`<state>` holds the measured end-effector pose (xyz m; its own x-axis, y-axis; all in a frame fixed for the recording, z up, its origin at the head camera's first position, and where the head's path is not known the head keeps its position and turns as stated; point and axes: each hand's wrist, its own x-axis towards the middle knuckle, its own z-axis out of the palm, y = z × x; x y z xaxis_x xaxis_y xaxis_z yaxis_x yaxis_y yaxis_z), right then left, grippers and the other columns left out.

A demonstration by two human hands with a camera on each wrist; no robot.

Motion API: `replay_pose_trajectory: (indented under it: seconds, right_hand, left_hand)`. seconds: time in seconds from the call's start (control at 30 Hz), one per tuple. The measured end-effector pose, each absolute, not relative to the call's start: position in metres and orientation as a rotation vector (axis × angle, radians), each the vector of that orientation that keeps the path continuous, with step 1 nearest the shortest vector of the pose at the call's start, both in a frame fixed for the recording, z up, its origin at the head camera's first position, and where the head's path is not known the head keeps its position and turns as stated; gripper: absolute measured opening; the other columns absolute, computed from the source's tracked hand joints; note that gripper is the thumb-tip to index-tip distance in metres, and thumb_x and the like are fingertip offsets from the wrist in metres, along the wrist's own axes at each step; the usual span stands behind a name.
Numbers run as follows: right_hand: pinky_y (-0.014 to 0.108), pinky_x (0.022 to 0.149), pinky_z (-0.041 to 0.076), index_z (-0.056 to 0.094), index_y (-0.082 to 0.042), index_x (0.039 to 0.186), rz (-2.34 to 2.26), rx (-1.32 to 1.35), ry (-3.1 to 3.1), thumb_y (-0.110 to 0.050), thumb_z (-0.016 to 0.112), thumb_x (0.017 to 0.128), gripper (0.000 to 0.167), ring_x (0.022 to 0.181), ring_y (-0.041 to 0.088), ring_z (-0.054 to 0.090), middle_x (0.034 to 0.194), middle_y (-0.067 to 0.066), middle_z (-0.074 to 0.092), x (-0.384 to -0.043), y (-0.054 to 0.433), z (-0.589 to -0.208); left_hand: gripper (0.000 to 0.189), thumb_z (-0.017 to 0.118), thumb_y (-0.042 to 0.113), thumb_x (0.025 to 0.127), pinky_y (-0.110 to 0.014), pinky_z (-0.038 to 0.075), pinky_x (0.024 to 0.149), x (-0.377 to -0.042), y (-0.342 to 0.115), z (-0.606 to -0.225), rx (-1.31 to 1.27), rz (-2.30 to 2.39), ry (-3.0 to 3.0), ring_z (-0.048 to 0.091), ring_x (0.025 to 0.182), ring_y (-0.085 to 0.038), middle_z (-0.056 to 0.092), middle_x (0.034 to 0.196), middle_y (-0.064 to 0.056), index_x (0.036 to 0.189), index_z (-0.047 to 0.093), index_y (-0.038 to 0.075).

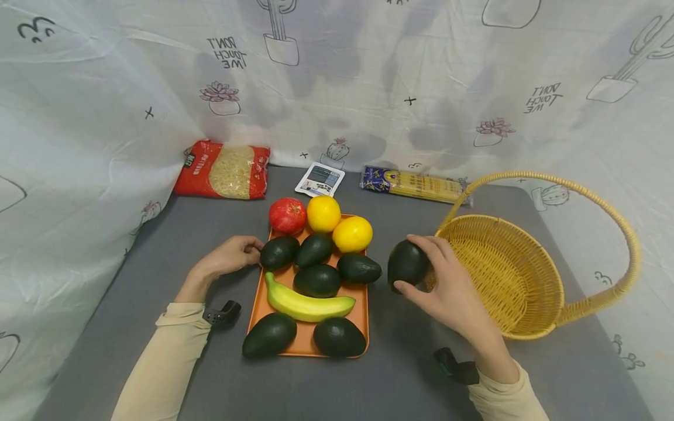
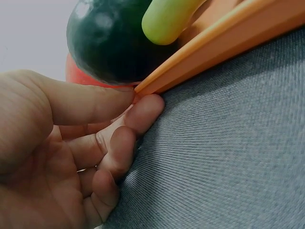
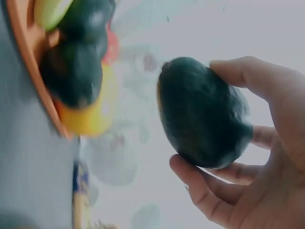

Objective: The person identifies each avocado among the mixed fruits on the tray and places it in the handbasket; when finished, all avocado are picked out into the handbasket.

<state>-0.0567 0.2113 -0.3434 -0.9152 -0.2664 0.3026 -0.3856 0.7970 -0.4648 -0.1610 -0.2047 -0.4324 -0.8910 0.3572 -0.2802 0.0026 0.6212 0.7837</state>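
Observation:
My right hand (image 1: pixel 453 286) grips a dark green avocado (image 1: pixel 406 263) between thumb and fingers, held up between the tray and the basket. The right wrist view shows the same avocado (image 3: pixel 202 112) pinched at its sides. At the left edge of the orange tray (image 1: pixel 304 344), my left hand (image 1: pixel 229 256) pinches the rim with thumb and forefinger, the other fingers curled beneath. On the tray lie several avocados (image 1: pixel 317 280), a greenish-yellow banana (image 1: pixel 308 306), two yellow round fruits (image 1: pixel 353 234) and a red pomegranate (image 1: pixel 287 216) at the far end.
A yellow woven basket (image 1: pixel 489 257) with a tall arched handle (image 1: pixel 626 245) stands to the right. Along the back lie a red bag of pasta (image 1: pixel 226 171), a small white packet (image 1: pixel 320 179) and a long noodle packet (image 1: pixel 413 184). Printed cloth hangs behind.

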Motion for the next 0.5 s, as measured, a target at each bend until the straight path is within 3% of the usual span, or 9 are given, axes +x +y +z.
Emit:
replay_pose_trajectory:
  seconds: [0.1, 0.27, 0.43, 0.5]
  right_hand:
    - [0.034, 0.078, 0.05, 0.044, -0.017, 0.143, 0.791, 0.39, -2.738, -0.025, 0.083, 0.075, 0.08, 0.102, 0.024, 0.058, 0.134, 0.01, 0.05, -0.061, 0.229, -0.336]
    - [0.03, 0.077, 0.046, 0.039, -0.011, 0.145, 0.778, 0.151, -2.728, -0.023, 0.082, 0.075, 0.083, 0.101, 0.032, 0.06, 0.13, 0.015, 0.052, -0.065, 0.259, -0.33]
    - [0.041, 0.077, 0.046, 0.039, -0.009, 0.145, 0.712, 0.066, -2.738, -0.02, 0.08, 0.075, 0.082, 0.105, 0.038, 0.057, 0.134, 0.022, 0.049, -0.071, 0.287, -0.335]
    - [0.051, 0.077, 0.045, 0.039, -0.009, 0.145, 0.681, 0.053, -2.761, -0.02, 0.079, 0.075, 0.081, 0.107, 0.042, 0.053, 0.134, 0.024, 0.046, -0.072, 0.296, -0.338]
  left_hand:
    - [0.028, 0.055, 0.005, 0.088, -0.029, 0.044, 0.075, -0.161, -0.205, -0.433, 0.279, 1.168, 2.446, 0.056, 0.081, -0.018, 0.066, 0.089, -0.012, 0.113, 0.061, -0.007]
    - [0.028, 0.056, 0.006, 0.088, -0.029, 0.044, 0.075, -0.162, -0.205, -0.434, 0.271, 1.157, 2.455, 0.056, 0.081, -0.018, 0.065, 0.089, -0.011, 0.113, 0.061, -0.007]
    - [0.028, 0.056, 0.004, 0.087, -0.029, 0.044, 0.074, -0.161, -0.204, -0.433, 0.28, 1.157, 2.463, 0.054, 0.079, -0.017, 0.065, 0.089, -0.011, 0.112, 0.061, -0.007]
    - [0.028, 0.056, 0.004, 0.087, -0.029, 0.044, 0.074, -0.16, -0.204, -0.433, 0.281, 1.156, 2.466, 0.054, 0.079, -0.018, 0.064, 0.089, -0.012, 0.112, 0.061, -0.007]
